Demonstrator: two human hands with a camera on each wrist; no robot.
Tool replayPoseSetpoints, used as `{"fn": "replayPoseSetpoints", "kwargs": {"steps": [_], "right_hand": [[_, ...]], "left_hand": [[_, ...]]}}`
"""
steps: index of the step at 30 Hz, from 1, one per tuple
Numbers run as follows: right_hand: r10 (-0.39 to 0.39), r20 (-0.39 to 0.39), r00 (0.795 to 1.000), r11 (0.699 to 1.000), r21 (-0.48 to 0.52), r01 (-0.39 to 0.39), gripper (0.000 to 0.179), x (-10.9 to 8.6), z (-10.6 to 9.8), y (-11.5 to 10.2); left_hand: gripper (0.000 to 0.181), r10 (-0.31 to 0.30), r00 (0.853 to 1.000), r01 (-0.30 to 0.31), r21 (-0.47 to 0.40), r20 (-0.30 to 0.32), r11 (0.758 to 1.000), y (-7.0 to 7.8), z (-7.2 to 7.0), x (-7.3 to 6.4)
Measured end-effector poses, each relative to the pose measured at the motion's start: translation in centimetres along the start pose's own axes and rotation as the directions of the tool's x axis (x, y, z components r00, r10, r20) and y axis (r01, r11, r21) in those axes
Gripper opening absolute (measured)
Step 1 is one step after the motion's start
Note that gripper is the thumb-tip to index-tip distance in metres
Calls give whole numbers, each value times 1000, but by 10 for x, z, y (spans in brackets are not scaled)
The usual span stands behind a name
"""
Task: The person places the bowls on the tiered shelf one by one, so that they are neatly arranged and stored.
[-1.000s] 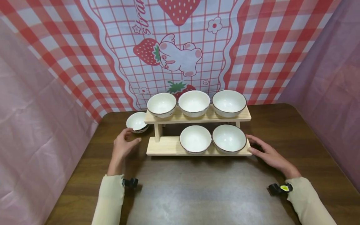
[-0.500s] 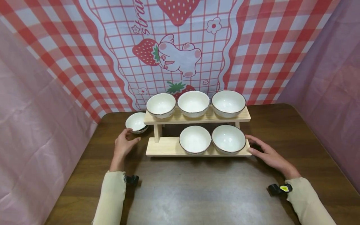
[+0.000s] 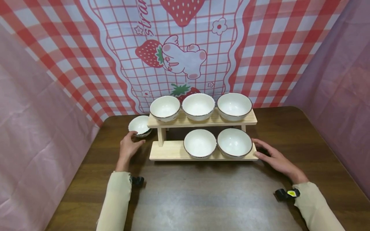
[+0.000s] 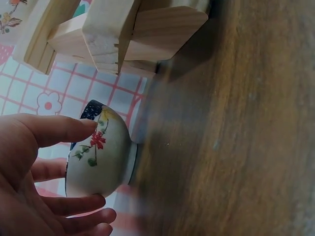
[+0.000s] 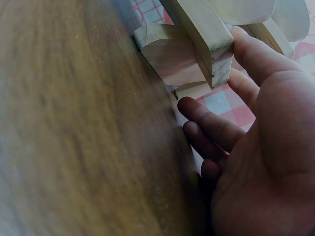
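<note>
My left hand (image 3: pixel 130 147) is at the front left of a small white bowl (image 3: pixel 140 125) on the table, left of a two-tier wooden rack (image 3: pixel 170 150). In the left wrist view, the bowl's side shows a red flower, and its rim a dark blue band. My fingers are around the bowl, seemingly touching its left front; the thumb overlaps it in the wrist view but looks apart in the head view. My right hand (image 3: pixel 278 160) rests against the right end of the rack's lower board, thumb and forefinger touching it, other fingers loosely bent.
On the upper board stand three white bowls, left (image 3: pixel 165 108), middle (image 3: pixel 198 106) and right (image 3: pixel 234 106). Two more, one white (image 3: pixel 200 143) and one dark-rimmed (image 3: pixel 234 142), sit on the lower board. A checked strawberry cloth (image 3: pixel 185 57) hangs behind the table (image 3: pixel 185 195).
My left hand has edged forward and slightly right, closer to the small bowl. The right hand stays against the rack, and the bowls keep their places.
</note>
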State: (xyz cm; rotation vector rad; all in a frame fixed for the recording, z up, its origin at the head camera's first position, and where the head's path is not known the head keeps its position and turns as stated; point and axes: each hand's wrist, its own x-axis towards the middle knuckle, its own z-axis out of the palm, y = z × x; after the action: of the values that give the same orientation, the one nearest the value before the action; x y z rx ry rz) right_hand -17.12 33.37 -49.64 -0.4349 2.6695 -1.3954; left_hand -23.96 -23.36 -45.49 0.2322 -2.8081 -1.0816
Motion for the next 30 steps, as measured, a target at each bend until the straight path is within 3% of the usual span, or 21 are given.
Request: {"fn": "replayPoseSetpoints", "kwargs": {"steps": [17, 30], "right_hand": [[32, 11, 999, 999, -13, -32, 55, 0, 0, 3], [3, 2, 1000, 1000, -5, -3, 55, 0, -1, 5]], "left_hand": [[45, -1, 1000, 1, 13, -17, 1000, -4, 9, 16], [40, 22, 996, -23, -6, -83, 1000, -7, 19, 22]]}}
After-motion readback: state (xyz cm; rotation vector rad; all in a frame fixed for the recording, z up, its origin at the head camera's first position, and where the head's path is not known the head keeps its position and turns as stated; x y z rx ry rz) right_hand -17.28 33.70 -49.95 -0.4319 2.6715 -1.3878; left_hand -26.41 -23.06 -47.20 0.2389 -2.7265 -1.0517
